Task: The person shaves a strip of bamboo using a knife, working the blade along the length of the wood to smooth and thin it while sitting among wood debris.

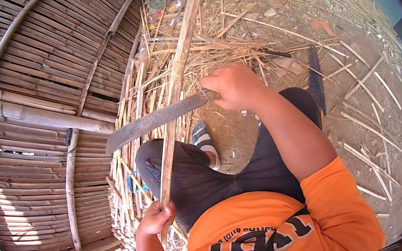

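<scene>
Right hand (237, 88) grips machete (145, 125) (handle (213, 95) seemingly mostly hidden).

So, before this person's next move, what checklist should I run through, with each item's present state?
1. Right grip closed on the machete handle: ok.
2. Left grip closed on the long strip: ok, near its lower end.
3. Left grip away from the blade: ok, well below it in view.
4. Blade touching the strip: cannot tell; it crosses in front.
5. Left leg clear of the strip's line: not ok; the strip crosses over it.
</scene>
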Demonstrator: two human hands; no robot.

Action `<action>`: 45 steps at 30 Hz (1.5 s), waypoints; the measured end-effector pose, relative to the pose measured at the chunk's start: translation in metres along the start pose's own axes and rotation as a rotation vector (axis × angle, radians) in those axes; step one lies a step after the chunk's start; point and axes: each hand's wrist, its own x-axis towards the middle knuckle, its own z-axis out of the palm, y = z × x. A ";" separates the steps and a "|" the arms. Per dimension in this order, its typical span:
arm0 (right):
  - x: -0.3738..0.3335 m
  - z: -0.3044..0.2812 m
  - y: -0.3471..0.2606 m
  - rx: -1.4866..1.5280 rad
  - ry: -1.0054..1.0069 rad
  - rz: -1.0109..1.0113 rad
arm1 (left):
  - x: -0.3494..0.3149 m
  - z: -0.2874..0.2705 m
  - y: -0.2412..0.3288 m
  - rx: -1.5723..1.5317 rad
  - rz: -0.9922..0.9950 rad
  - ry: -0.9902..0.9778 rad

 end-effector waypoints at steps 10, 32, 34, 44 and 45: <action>-0.004 0.005 0.004 0.119 0.057 0.083 | 0.006 0.010 0.003 0.006 0.028 0.033; 0.000 0.012 0.005 0.064 0.031 0.085 | 0.025 0.045 0.030 0.493 0.114 0.550; 0.001 0.011 0.016 0.077 0.130 0.152 | 0.027 0.047 0.031 0.503 0.118 0.583; -0.001 0.023 -0.014 0.035 -0.095 0.017 | 0.042 0.051 0.030 0.705 0.197 0.722; 0.000 0.022 -0.003 0.060 -0.088 0.069 | 0.041 0.050 0.029 0.742 0.219 0.744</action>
